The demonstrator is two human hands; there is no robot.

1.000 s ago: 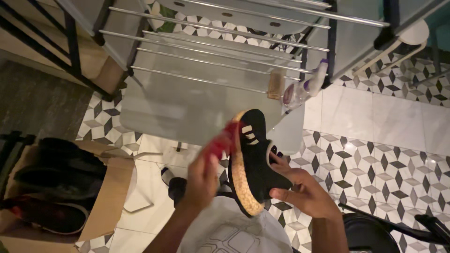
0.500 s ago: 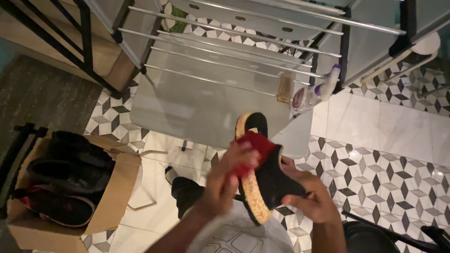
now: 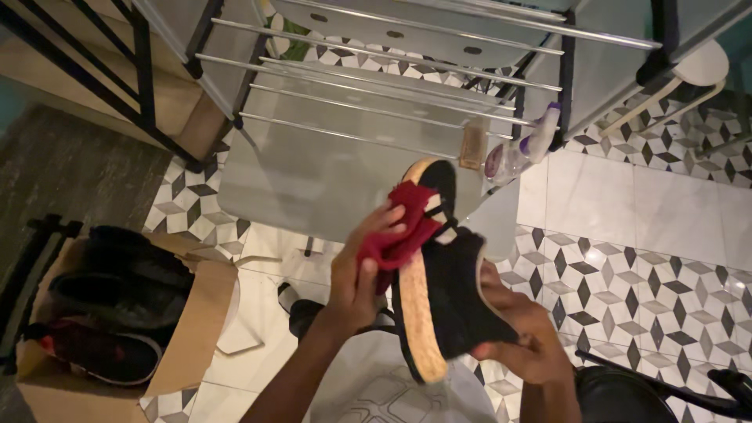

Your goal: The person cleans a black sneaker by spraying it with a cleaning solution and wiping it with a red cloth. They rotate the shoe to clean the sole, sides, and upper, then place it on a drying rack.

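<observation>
I see the left hand (image 3: 356,278) with its fingers pinching a red cloth (image 3: 399,227) against the side of a black cork-soled wedge shoe (image 3: 439,301). The right hand (image 3: 521,333) cups the shoe from beneath, fingers wrapped on its black upper, holding it above the patterned tile floor (image 3: 627,282). A metal rack (image 3: 376,102) stands beyond; a cardboard box (image 3: 196,321) of dark shoes sits at left.

Passage at twelve o'clock is barred by the grey metal-railed shoe rack (image 3: 376,117); bare patterned floor tiles (image 3: 627,274) lie at three o'clock.
</observation>
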